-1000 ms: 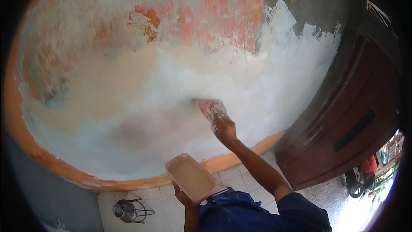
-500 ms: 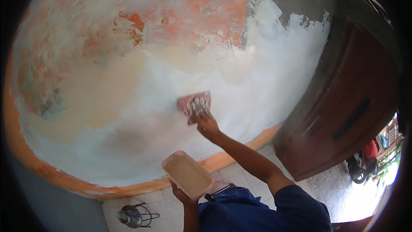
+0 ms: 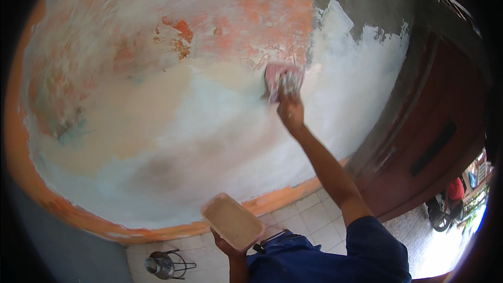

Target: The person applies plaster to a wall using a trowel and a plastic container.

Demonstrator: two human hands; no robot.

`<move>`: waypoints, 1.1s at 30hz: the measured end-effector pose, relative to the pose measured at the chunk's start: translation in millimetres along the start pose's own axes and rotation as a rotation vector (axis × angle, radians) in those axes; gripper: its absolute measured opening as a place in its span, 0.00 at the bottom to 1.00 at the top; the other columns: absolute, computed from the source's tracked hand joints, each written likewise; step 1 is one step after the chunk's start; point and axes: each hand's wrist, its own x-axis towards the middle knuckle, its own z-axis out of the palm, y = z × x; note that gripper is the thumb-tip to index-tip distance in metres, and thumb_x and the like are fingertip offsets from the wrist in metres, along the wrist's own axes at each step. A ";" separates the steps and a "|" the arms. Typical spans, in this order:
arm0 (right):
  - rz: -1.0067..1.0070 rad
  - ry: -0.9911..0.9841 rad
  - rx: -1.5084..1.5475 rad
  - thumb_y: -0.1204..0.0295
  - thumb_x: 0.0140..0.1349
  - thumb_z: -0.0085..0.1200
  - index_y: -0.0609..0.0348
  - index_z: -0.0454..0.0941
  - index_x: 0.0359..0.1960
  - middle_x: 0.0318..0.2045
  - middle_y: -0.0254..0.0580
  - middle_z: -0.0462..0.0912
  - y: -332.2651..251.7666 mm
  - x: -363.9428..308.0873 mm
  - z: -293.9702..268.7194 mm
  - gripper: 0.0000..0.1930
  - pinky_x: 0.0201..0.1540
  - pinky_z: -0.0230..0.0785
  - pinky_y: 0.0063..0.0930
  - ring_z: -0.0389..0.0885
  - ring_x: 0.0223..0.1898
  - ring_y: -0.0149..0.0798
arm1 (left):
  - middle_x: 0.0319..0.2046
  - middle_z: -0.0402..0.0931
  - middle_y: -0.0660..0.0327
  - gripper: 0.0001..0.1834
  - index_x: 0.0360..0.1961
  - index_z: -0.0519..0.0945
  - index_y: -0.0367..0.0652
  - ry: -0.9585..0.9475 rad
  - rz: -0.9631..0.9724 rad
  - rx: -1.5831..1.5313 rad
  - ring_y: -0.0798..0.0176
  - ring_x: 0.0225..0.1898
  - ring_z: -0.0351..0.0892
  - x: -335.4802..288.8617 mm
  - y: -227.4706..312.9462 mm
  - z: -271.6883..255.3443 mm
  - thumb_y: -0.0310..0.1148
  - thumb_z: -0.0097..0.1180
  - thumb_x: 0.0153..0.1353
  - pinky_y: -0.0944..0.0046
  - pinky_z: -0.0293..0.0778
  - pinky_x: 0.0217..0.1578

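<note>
High on the plastered wall [image 3: 220, 120], a flat pinkish-red spreader [image 3: 274, 75] lies against the surface near the border of the orange-stained area. My right hand [image 3: 290, 102], its fingers smeared with white, is closed on the spreader with the arm stretched upward. Down in front of my body, my left hand [image 3: 227, 245] holds a shallow rectangular pink tub [image 3: 255, 241] from below and the side. Smooth beige paste [image 3: 230, 219] covers the inside of the tub. The wall's lower part is coated whitish and beige; patchy orange and pink show higher up.
An orange band [image 3: 283, 194] edges the wall's bottom above a tiled floor [image 3: 314, 217]. At lower left stands a metal stand with a round vessel [image 3: 163, 265]. To the right is a dark red door [image 3: 424, 141], with a motorcycle [image 3: 443, 212] beyond it. Bare grey wall [image 3: 367, 0] shows at upper right.
My right hand has swept the spreader up and to the right across the wall. My left hand and tub sit slightly lower and further right in view.
</note>
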 end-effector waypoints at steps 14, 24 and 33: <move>0.198 0.104 0.009 0.87 0.48 0.49 0.68 0.75 0.51 0.47 0.60 0.79 -70.5 14.8 -50.6 0.24 0.41 0.75 0.43 0.79 0.38 0.61 | 0.45 0.74 0.54 0.42 0.57 0.64 0.39 0.003 0.023 -0.042 0.56 0.42 0.80 8.6 3.5 -10.2 0.36 0.75 0.43 0.55 0.83 0.39; 0.082 -0.193 0.156 0.87 0.45 0.46 0.73 0.68 0.57 0.52 0.71 0.71 -106.5 -66.9 25.7 0.30 0.61 0.63 0.51 0.68 0.57 0.68 | 0.48 0.73 0.53 0.33 0.60 0.62 0.38 -0.071 -0.060 -0.085 0.54 0.45 0.79 21.9 -1.7 -30.6 0.49 0.54 0.62 0.54 0.83 0.41; 0.096 -0.072 0.196 0.80 0.60 0.50 0.63 0.64 0.62 0.60 0.54 0.69 -111.6 -5.8 -37.7 0.26 0.62 0.63 0.42 0.69 0.60 0.54 | 0.51 0.72 0.52 0.30 0.62 0.62 0.39 -0.153 0.058 0.118 0.52 0.50 0.77 24.4 0.4 -49.6 0.52 0.26 0.72 0.49 0.79 0.47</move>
